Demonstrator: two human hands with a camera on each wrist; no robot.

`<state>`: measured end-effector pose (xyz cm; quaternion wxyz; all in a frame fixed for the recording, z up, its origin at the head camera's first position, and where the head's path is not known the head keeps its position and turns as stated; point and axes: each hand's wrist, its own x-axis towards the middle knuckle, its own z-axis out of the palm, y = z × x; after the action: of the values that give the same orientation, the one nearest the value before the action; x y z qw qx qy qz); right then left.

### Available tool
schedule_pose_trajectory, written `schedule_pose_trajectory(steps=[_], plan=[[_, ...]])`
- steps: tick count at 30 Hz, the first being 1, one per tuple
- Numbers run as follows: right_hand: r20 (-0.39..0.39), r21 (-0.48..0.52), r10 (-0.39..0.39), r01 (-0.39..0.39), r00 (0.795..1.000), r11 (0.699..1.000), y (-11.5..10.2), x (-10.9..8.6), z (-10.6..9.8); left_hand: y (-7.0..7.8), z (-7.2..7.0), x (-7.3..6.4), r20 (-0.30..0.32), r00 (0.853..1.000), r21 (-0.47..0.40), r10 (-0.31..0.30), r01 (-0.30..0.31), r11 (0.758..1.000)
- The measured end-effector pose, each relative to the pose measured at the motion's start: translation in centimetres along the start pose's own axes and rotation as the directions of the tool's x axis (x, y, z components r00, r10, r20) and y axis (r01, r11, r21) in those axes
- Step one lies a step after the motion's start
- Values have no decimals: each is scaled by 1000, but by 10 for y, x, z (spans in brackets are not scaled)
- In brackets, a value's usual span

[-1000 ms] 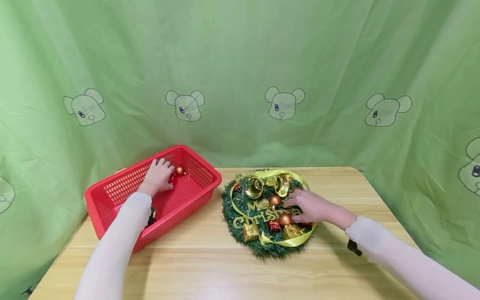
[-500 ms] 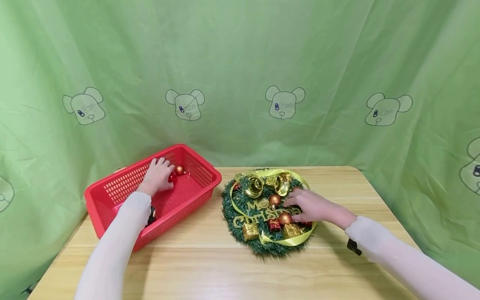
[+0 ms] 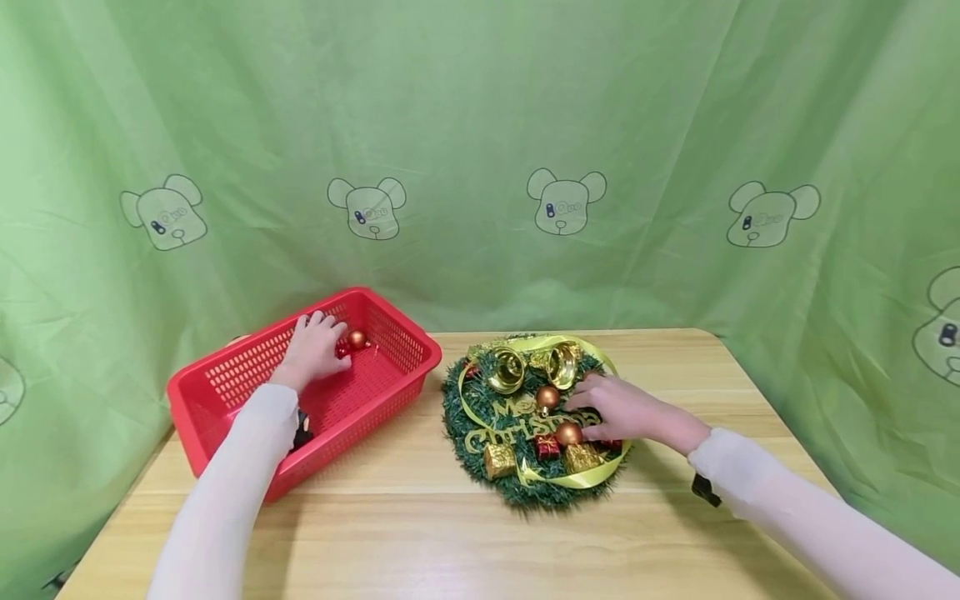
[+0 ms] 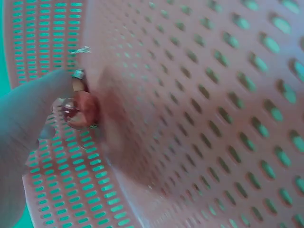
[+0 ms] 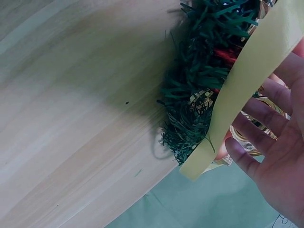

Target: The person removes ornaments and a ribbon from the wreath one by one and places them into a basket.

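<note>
My left hand (image 3: 313,346) reaches into a red basket (image 3: 315,404), its fingers bent loosely over a small red bauble (image 3: 342,351). In the left wrist view the bauble (image 4: 80,110) lies beside the hand (image 4: 28,114), near a perforated wall. A copper-coloured bauble (image 3: 357,339) sits just beyond the fingertips. My right hand (image 3: 622,408) rests on the right side of a green tinsel wreath (image 3: 525,492), fingers spread. The right wrist view shows its palm (image 5: 285,147) behind the yellow ribbon (image 5: 247,71).
Gold bells (image 3: 507,371), copper baubles (image 3: 568,433), small wrapped gift boxes (image 3: 499,460) and gold "Merry Christmas" lettering (image 3: 498,437) decorate the wreath. Basket and wreath stand apart on a wooden table (image 3: 420,542). A green curtain (image 3: 465,100) hangs behind it.
The head view has shifted slightly. My left thumb has moved a little closer to the red bauble. The right hand keeps its place on the wreath.
</note>
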<state>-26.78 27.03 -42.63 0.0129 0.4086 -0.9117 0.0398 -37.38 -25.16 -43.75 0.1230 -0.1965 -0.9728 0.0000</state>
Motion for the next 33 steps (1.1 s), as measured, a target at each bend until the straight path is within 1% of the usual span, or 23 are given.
schedule_pose_trajectory(steps=[4, 8, 11, 16, 21, 23, 25, 30, 31, 33], plan=[[-1, -9, 1, -1, 1000, 1000, -2, 1, -2, 1, -8, 3, -61, 998, -56, -16, 13, 998], [3, -21, 17, -17, 1000, 1000, -3, 2, -4, 4, -20, 7, -137, 991, -70, -9, -1, 998], [7, -30, 30, -30, 1000, 999, -4, 2, -4, 8, -30, 10, -171, 985, -85, -3, -12, 996], [4, -38, 39, -38, 999, 999, -5, 0, -4, 20, -49, 13, -207, 978, -95, 13, -33, 995], [-5, -41, 38, -39, 999, 998, -6, 0, -4, 40, -71, 17, -250, 967, -96, 52, -78, 992], [-6, -39, 40, -40, 999, 998, -7, 0, -4, 50, -79, 19, -276, 958, -103, 78, -111, 989], [-6, -37, 43, -43, 999, 998, -7, 0, -4, 60, -87, 21, -308, 945, -106, 113, -153, 983], [-9, -36, 47, -47, 999, 998, -7, 0, -3, 85, -100, 26, -396, 895, -92, 206, -262, 961], [-10, -37, 46, -46, 999, 998, -6, -1, -3, 89, -102, 27, -407, 886, -88, 221, -278, 956], [-12, -39, 45, -46, 999, 998, -6, -1, -2, 98, -104, 28, -420, 874, -84, 243, -304, 949]])
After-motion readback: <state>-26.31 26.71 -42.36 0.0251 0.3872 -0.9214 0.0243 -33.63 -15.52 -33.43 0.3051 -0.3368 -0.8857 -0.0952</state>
